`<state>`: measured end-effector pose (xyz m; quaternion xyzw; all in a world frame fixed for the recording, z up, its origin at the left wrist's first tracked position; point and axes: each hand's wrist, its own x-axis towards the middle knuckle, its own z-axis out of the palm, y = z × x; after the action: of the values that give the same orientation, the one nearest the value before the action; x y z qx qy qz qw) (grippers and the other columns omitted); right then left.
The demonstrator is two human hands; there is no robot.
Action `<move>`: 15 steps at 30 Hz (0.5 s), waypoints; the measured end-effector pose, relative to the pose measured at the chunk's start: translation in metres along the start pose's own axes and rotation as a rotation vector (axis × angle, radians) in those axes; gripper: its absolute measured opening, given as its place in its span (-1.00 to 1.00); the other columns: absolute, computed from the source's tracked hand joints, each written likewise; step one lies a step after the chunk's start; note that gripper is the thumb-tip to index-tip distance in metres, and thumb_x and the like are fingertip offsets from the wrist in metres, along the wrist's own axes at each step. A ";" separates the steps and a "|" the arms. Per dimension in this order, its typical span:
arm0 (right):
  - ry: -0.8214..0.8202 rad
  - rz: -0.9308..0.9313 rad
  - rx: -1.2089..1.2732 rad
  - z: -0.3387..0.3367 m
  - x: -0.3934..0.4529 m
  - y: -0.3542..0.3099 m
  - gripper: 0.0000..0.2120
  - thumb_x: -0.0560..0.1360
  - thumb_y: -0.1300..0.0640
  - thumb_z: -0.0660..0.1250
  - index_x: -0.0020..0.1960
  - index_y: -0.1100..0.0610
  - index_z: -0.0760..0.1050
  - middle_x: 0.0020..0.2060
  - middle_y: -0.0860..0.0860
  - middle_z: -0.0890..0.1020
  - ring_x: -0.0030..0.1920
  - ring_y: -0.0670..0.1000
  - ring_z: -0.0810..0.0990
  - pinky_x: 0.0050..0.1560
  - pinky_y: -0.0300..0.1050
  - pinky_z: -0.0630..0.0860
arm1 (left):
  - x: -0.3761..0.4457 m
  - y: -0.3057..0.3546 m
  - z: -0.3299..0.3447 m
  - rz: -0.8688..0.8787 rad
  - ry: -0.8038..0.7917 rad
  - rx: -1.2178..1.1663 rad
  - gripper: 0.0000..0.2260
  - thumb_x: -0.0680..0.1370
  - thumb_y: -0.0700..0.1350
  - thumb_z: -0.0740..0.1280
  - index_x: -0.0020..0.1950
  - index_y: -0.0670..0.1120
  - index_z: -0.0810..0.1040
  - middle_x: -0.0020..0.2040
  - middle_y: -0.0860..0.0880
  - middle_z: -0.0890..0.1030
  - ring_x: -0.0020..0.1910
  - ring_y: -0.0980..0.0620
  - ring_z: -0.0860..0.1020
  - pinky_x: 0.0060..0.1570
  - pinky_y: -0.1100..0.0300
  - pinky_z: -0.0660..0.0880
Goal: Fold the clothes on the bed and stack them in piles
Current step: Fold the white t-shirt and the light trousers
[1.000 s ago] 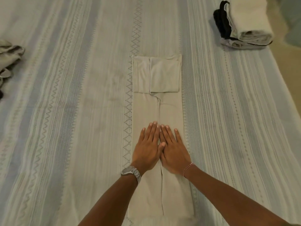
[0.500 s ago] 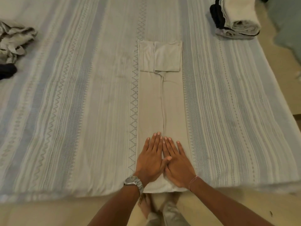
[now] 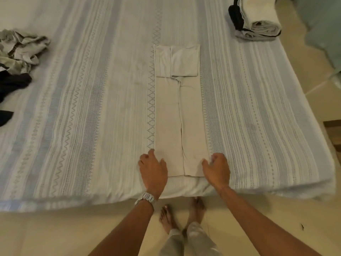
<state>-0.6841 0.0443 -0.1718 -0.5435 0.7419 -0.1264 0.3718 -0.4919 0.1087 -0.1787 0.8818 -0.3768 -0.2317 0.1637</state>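
Far left, at the edge of the bed (image 3: 83,108): an unfolded heap of light, patterned clothes (image 3: 20,48) lies crumpled on the striped bedspread, with dark garments (image 3: 13,84) touching its near side and running out of view. Centre: a beige garment (image 3: 177,117), folded lengthwise into a narrow strip with its two halves meeting along a middle seam, extends from the near edge of the bed toward the far side — its far end is already doubled back into a squarish flap. The left hand (image 3: 153,170), a metal watch (image 3: 146,197) on its wrist, rests palm-down at the strip's near left corner, fingers curled onto the cloth edge; whether they pinch the fabric cannot be told. The right hand (image 3: 216,169), a thin bracelet at its wrist, lies at the near right corner, fingers bent and the thumb toward the cloth — here too a firm grip cannot be confirmed. Between the forearms, below the bed edge, the person's bare feet (image 3: 181,215) stand on a pale tiled floor (image 3: 55,233). Far right, near the far corner of the bed: a stack of folded clothes (image 3: 256,19), white on top with grey and black layers beneath, well apart from the beige strip.
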 end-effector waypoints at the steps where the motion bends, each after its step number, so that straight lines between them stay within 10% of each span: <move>1: -0.063 0.072 -0.007 -0.003 0.003 0.001 -0.70 0.55 -0.02 0.42 0.15 0.11 0.44 -0.03 -0.01 0.56 -0.03 0.05 0.56 -0.08 -0.10 0.40 | 0.002 0.002 -0.005 -0.078 -0.061 -0.002 -0.59 0.58 -0.04 0.37 0.34 -0.22 0.39 0.25 -0.24 0.46 0.18 -0.21 0.45 0.19 -0.03 0.42; 8: -0.309 0.174 0.143 -0.015 0.013 0.009 -0.56 0.54 0.06 0.46 -0.39 0.05 0.30 -0.43 0.03 0.42 -0.33 0.03 0.41 -0.26 -0.07 0.38 | 0.035 -0.017 -0.023 -0.356 -0.361 -0.310 -0.76 0.44 -0.16 0.56 -0.30 -0.17 0.53 -0.30 -0.06 0.59 -0.36 0.01 0.57 -0.41 0.15 0.57; 15: -0.336 0.129 0.302 -0.034 0.003 0.000 -0.70 0.54 0.10 0.48 0.20 -0.01 0.45 -0.03 0.04 0.66 -0.20 0.05 0.73 -0.24 -0.14 0.62 | 0.037 -0.010 -0.053 -0.437 -0.545 -0.627 -0.79 0.50 -0.33 0.49 0.01 -0.24 0.48 0.04 -0.21 0.60 -0.14 -0.11 0.64 -0.43 0.18 0.61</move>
<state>-0.7078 0.0345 -0.1499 -0.4465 0.6755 -0.1196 0.5745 -0.4351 0.0939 -0.1497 0.7556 -0.1232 -0.5864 0.2647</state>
